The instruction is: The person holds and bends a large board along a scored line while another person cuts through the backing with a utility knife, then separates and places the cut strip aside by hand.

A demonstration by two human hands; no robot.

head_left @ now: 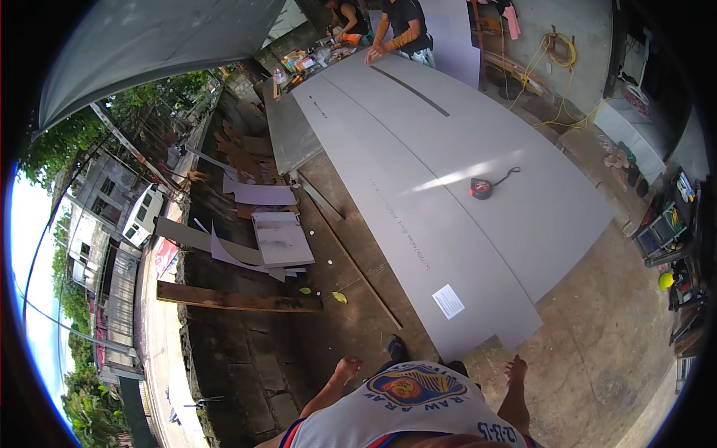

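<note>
Head view: the wearer's left hand (347, 368) hangs low, left of the near end of a long grey sheet (441, 149), apart from it; its fingers look loosely bent, and I cannot tell whether they close on anything. Right hand (515, 368) is just below the sheet's near corner, fingers toward that edge; whether it grips or merely touches it I cannot tell. That grey sheet lies flat, running from just before the wearer's patterned white shirt (358, 418) away to the far end, with a lengthwise line along it and a bright streak of light across it. On it rest a red and black tape measure (481, 188) with a dark wrist strap, right of the line, a white paper label (448, 302) near the close end, and a dark narrow strip (408, 89) farther off. At the strip's far end a co-worker (407, 26) in orange sleeves leans in, reaching to it. Left of the sheet, a thin wooden batten (358, 276) slants over the ground, and a thick brown plank (239, 297) lies farther left, near a white panel (282, 239)
</note>
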